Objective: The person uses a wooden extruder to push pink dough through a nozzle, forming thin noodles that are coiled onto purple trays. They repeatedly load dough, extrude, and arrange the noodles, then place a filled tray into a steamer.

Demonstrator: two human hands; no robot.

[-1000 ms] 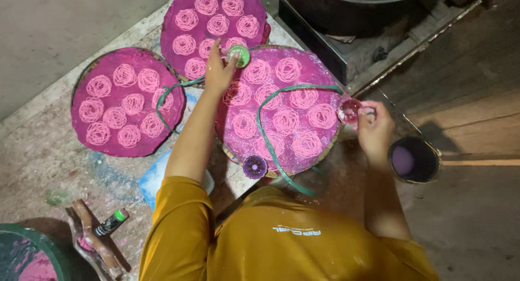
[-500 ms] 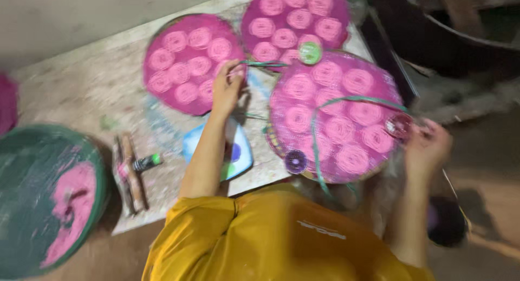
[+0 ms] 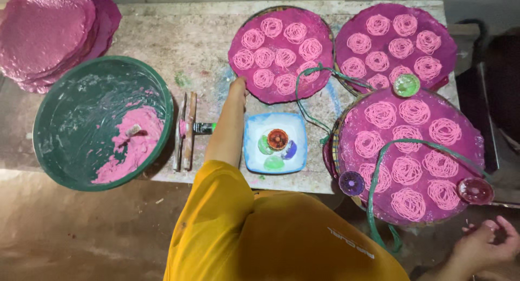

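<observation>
My left hand (image 3: 237, 89) reaches across the table and rests against the near rim of the middle round tray (image 3: 236, 64), which carries several pink coiled noodle nests; its fingers are hidden. My right hand (image 3: 486, 244) hangs low at the bottom right with fingers apart and nothing in it, just below the nearest tray (image 3: 346, 118) of coils. A small red disc (image 3: 475, 190) lies on that tray's right rim. A purple disc (image 3: 351, 182) sits at its left rim and a green disc (image 3: 406, 85) at its top.
A third tray of coils (image 3: 346, 48) lies at the back right. A green bowl (image 3: 54, 151) holds pink dough. There are pink round mats (image 3: 49, 31) stacked at the back left, a wooden press (image 3: 187, 130), and a square white dish (image 3: 254, 151) of coloured discs. Green cord (image 3: 374, 183) loops over the trays.
The view has swung left, bringing in the bowl and mats. My left hand moved from the green disc to the middle tray's rim. My right hand let go of the red disc and dropped lower.
</observation>
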